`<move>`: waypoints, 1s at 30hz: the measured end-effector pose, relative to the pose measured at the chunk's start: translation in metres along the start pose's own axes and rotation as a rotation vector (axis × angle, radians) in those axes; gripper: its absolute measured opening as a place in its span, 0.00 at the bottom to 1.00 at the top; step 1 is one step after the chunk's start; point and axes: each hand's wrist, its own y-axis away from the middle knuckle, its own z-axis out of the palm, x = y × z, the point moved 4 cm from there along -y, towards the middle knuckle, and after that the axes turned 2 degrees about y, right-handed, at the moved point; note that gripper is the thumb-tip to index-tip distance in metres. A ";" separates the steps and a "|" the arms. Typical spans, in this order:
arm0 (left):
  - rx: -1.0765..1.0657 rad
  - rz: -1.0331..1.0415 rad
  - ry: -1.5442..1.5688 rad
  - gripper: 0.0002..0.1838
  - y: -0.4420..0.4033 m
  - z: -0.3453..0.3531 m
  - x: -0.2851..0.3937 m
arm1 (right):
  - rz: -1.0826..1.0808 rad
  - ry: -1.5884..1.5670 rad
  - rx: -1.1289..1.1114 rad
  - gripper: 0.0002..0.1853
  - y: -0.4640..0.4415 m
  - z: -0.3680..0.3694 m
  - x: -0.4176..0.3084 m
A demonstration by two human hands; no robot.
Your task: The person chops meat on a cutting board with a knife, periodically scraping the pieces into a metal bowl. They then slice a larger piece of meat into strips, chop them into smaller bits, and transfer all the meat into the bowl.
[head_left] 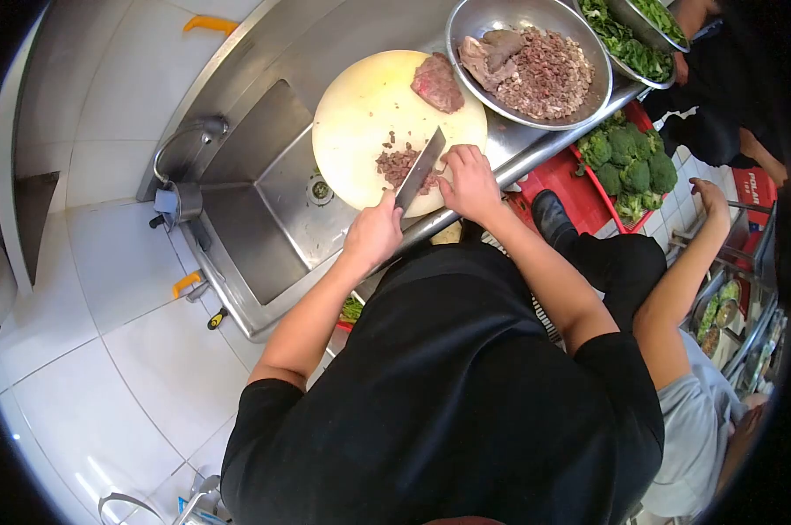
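Note:
My left hand (373, 234) is wrapped round the handle of a cleaver (420, 169), its broad blade slanting up and right over the round cutting board (351, 105). Small pieces of chopped dark meat (397, 164) lie under and beside the blade. My right hand (471, 184) is at the board's right edge with curled fingers, close to the blade and the meat; what its fingertips hold, if anything, is hidden. A larger piece of meat (437, 83) sits at the board's upper right. Beyond it, a steel bowl (602, 87) holds diced meat and bigger chunks.
The board rests over a steel sink (264, 236) with a tap (181, 144) at its left. Bowls of cut greens (618, 44) stand at upper right. Below the counter edge is a red crate (579, 197) with broccoli (627, 162). A person in grey (697, 429) is close at right; another in black is beyond.

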 end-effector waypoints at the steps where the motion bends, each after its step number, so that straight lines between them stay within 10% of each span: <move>1: 0.019 -0.002 0.008 0.12 0.005 -0.001 0.000 | -0.012 -0.049 -0.060 0.13 0.002 0.005 0.002; 30: -0.017 -0.060 -0.009 0.14 0.018 0.030 -0.003 | -0.145 -0.210 -0.130 0.05 0.009 0.018 0.001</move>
